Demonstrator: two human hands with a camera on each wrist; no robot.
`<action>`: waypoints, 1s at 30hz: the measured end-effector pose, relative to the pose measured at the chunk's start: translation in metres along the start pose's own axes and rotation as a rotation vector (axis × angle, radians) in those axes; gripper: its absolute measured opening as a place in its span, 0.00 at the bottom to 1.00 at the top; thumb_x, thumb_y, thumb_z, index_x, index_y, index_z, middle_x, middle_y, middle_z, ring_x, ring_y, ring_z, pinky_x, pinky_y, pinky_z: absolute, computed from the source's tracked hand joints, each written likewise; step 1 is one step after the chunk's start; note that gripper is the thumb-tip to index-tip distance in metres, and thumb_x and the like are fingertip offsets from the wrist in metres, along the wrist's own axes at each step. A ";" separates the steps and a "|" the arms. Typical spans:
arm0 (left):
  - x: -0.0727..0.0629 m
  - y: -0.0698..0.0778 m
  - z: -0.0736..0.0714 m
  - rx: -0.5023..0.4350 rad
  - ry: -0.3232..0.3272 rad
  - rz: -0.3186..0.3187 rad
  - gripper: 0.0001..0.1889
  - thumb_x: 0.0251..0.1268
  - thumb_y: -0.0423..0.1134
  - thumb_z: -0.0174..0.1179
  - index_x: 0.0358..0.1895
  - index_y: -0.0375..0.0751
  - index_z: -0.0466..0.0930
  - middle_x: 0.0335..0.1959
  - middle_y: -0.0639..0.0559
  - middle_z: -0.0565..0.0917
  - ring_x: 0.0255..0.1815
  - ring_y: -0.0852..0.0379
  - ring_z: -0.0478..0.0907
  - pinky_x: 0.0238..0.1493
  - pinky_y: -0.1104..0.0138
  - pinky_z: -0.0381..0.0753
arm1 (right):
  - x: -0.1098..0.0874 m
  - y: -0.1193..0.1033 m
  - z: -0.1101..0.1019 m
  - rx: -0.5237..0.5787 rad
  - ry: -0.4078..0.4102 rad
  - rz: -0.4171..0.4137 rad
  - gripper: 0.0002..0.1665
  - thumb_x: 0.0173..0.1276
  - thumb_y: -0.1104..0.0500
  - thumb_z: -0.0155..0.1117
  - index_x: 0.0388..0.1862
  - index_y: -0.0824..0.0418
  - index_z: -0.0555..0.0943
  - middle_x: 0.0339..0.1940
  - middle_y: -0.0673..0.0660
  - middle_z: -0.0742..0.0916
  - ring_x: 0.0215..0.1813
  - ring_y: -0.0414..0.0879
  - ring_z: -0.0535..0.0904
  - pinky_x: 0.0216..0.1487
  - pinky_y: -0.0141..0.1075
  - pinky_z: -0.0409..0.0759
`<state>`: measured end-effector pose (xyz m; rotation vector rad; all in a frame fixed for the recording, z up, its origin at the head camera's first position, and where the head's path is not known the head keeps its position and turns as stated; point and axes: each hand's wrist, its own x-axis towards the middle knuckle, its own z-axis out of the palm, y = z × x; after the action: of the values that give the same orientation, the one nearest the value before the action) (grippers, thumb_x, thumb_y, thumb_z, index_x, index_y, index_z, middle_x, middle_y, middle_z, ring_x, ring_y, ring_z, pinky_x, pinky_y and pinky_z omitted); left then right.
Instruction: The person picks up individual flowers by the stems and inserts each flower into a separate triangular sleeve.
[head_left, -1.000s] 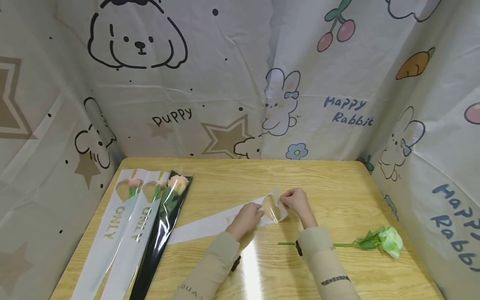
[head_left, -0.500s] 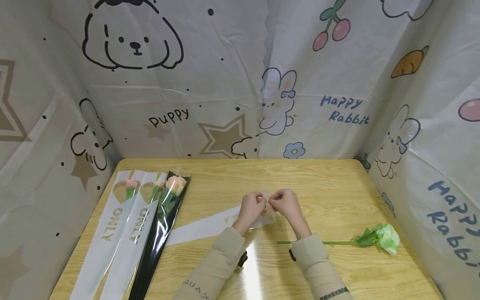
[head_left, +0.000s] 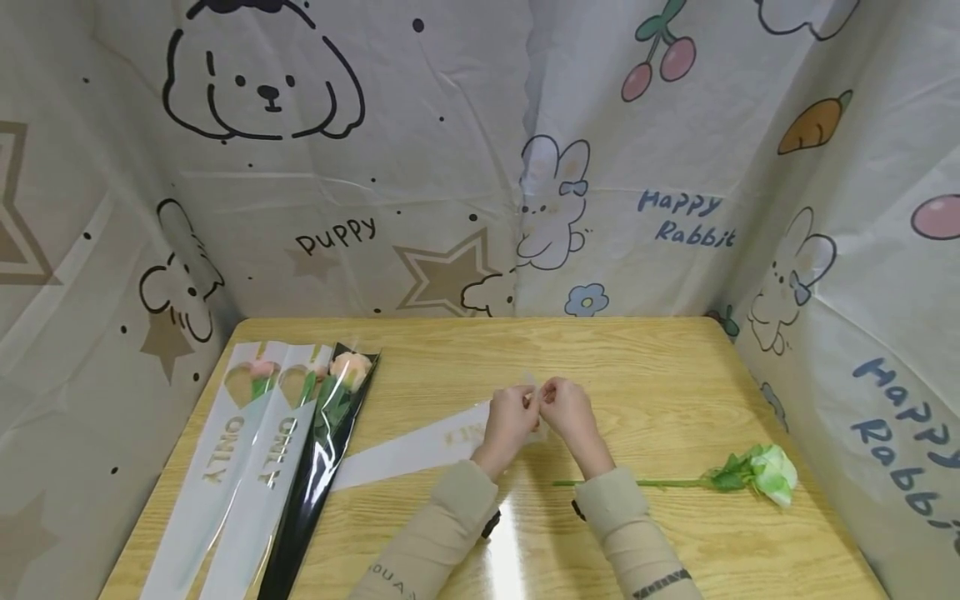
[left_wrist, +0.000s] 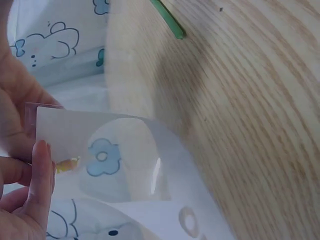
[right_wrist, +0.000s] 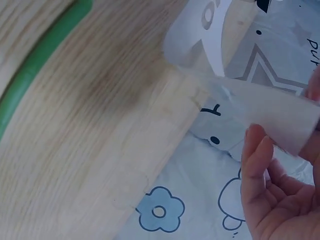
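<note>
A long white flower sleeve with gold lettering and a clear window lies slantwise on the table, its wide end raised. My left hand pinches that end, its fingers at the edge in the left wrist view. Close against it, my right hand pinches the same edge; the right wrist view shows the curled fingers at the sleeve's corner. Through the clear heart window the background shows. A green-white artificial rose lies to the right, its stem passing behind my right forearm.
At the left of the wooden table lie two white sleeves marked ONLY, each with a pink flower. Beside them is a black sleeve with a peach rose. A printed cloth hangs around the table.
My left hand has moved up to the sleeve's wide end and my right hand has shifted left, so both now meet there. The end has lifted and bent; the rose has stayed put.
</note>
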<state>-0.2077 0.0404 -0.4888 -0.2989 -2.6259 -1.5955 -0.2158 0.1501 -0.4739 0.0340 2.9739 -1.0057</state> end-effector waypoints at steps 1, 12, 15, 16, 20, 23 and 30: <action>-0.001 0.001 0.001 0.008 0.001 0.016 0.12 0.56 0.25 0.53 0.43 0.24 0.79 0.13 0.47 0.79 0.08 0.66 0.72 0.09 0.79 0.68 | 0.000 0.001 0.001 0.001 -0.001 0.006 0.05 0.56 0.67 0.60 0.29 0.70 0.79 0.23 0.58 0.81 0.23 0.44 0.75 0.22 0.32 0.75; -0.007 0.005 -0.007 0.107 0.077 0.021 0.15 0.56 0.24 0.49 0.46 0.24 0.77 0.06 0.55 0.66 0.04 0.70 0.52 0.05 0.81 0.55 | 0.001 0.009 -0.002 0.014 0.006 0.094 0.06 0.53 0.70 0.56 0.19 0.65 0.73 0.16 0.57 0.78 0.16 0.43 0.70 0.16 0.27 0.67; -0.006 0.003 -0.009 0.142 0.112 0.034 0.14 0.56 0.24 0.50 0.44 0.26 0.80 0.10 0.51 0.73 0.04 0.69 0.53 0.06 0.81 0.56 | 0.002 0.011 -0.003 0.034 -0.005 0.107 0.07 0.53 0.71 0.55 0.18 0.65 0.74 0.15 0.56 0.78 0.15 0.42 0.70 0.15 0.26 0.68; -0.005 0.002 -0.010 0.150 0.126 0.039 0.13 0.56 0.24 0.51 0.43 0.26 0.80 0.13 0.49 0.76 0.05 0.69 0.54 0.06 0.81 0.57 | 0.002 0.011 -0.004 0.041 -0.008 0.112 0.07 0.53 0.71 0.55 0.18 0.65 0.74 0.15 0.56 0.78 0.15 0.42 0.71 0.16 0.26 0.69; -0.005 -0.002 -0.012 0.131 0.152 0.016 0.12 0.55 0.24 0.52 0.40 0.27 0.82 0.23 0.42 0.83 0.07 0.69 0.60 0.08 0.81 0.61 | 0.001 0.012 -0.006 0.081 -0.023 0.132 0.06 0.53 0.72 0.54 0.20 0.66 0.75 0.16 0.56 0.79 0.15 0.43 0.74 0.16 0.27 0.72; -0.005 -0.005 -0.014 0.067 0.139 -0.018 0.11 0.55 0.24 0.51 0.39 0.26 0.81 0.23 0.42 0.83 0.09 0.68 0.68 0.09 0.80 0.67 | 0.001 0.012 -0.007 0.125 -0.035 0.161 0.05 0.55 0.71 0.54 0.23 0.68 0.77 0.18 0.58 0.81 0.18 0.44 0.77 0.18 0.29 0.76; -0.006 -0.008 -0.014 0.008 0.080 -0.035 0.11 0.56 0.22 0.51 0.40 0.23 0.80 0.23 0.40 0.83 0.15 0.61 0.78 0.15 0.79 0.74 | 0.001 0.014 -0.011 0.237 -0.062 0.200 0.05 0.58 0.67 0.61 0.27 0.70 0.79 0.25 0.62 0.83 0.20 0.45 0.79 0.27 0.38 0.83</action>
<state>-0.2039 0.0235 -0.4905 -0.1852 -2.5911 -1.5721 -0.2160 0.1678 -0.4740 0.2877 2.7121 -1.2961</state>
